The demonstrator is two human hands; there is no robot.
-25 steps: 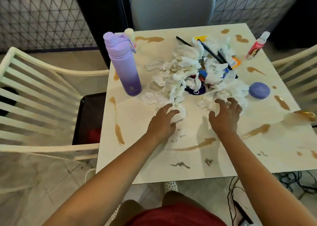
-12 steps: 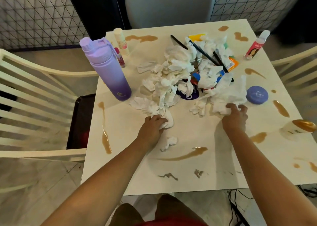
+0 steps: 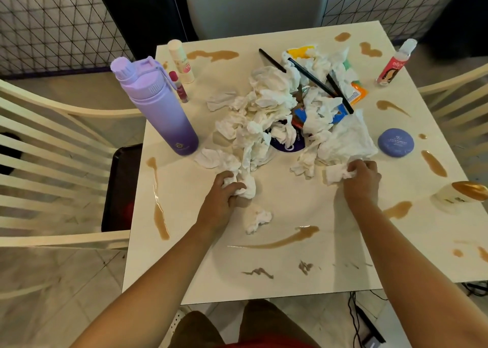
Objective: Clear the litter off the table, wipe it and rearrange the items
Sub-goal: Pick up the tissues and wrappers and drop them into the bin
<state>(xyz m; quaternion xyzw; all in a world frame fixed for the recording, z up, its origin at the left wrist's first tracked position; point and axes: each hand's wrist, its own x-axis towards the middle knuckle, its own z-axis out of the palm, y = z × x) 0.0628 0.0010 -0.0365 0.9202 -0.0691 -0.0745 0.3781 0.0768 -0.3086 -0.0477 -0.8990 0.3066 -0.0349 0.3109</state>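
Here, nearest, 1 loose tissue (image 3: 256,219) lies between brown spills (image 3: 285,240) on the table (image 3: 303,281). The left hand (image 3: 224,198) curls around a wad at the heap's near edge; the right hand (image 3: 362,176) pinches another. Best to rake the tissue heap (image 3: 266,115) inward and lift it whole, so scraps don't drag through wet streaks. Beyond, black straws (image 3: 311,77) and wrappers tangle in it; the purple bottle (image 3: 158,107), blue compact (image 3: 395,142) and red bottle (image 3: 393,66) crowd its sides.
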